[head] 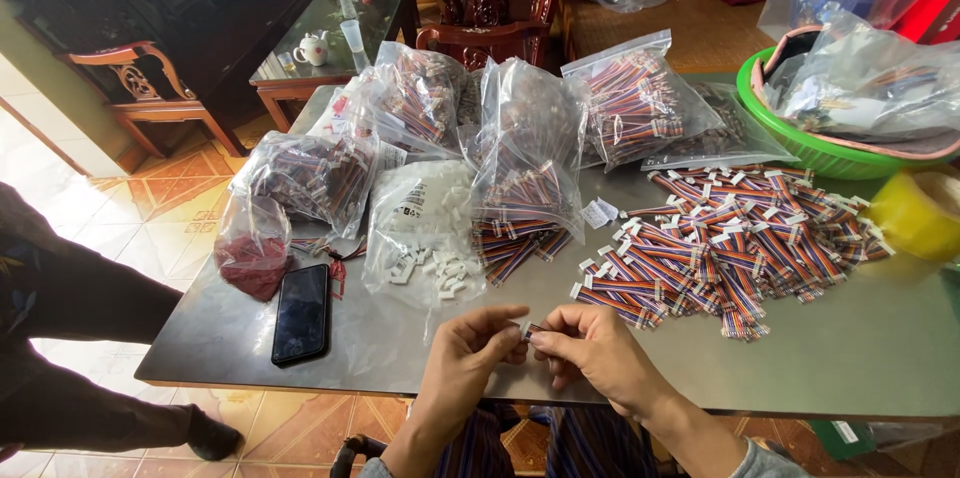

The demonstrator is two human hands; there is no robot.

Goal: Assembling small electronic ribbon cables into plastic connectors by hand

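Small ribbon-cable piece pinched between my left hand and right hand, both closed on it — just above the tabletop edge, near the phone. Looks light, floppy — grip at the connector end. Cable pile well beyond.

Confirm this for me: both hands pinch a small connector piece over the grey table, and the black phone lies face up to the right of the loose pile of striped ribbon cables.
One detail is wrong. The head view shows the black phone to the left of the loose pile of striped ribbon cables, near the table's left end. The rest holds: the left hand and right hand pinch a small connector piece over the grey table.
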